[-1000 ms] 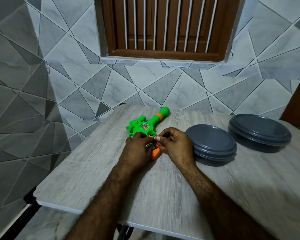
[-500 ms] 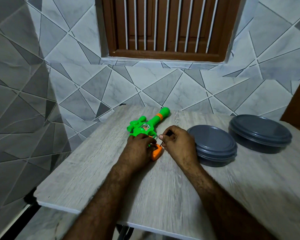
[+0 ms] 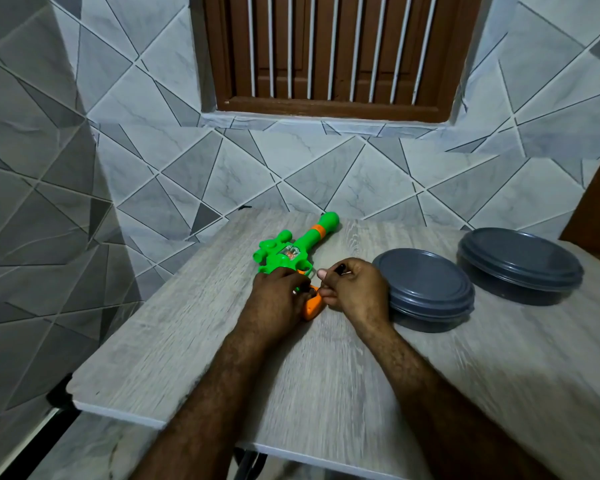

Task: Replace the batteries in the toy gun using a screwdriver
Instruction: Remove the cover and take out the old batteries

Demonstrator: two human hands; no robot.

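Flat on its side on the pale grey wood-look worktop [image 3: 187, 341]: a bright green plastic toy gun [image 3: 293, 252] with an orange ring near the far tip and an orange handle [image 3: 312, 308] at the near end. Barrel end pointing away toward the tiled wall [image 3: 187, 168], handle end close to the person.

Left grip [image 3: 278, 292] down on the near part of the toy gun, fingers curled over the join of green body and orange handle, holding it against the worktop. Only the end of the orange handle peeking out past the fingers.

Right grip [image 3: 355, 289] just beside the left one, to the right of the orange handle, fingers bunched up and pinching a small screwdriver [image 3: 342, 269] with a black handle. Just the black top showing above the knuckles. Tip hidden between the two grips, so cannot tell if touching the toy gun.

Right next to the back of the right grip: a round dark grey plastic tub with a lid [image 3: 426, 282]. Farther right and back, a second tub like it [image 3: 520, 261], apart from the first. Above the tiles, a brown wooden window with white bars [image 3: 333, 50].
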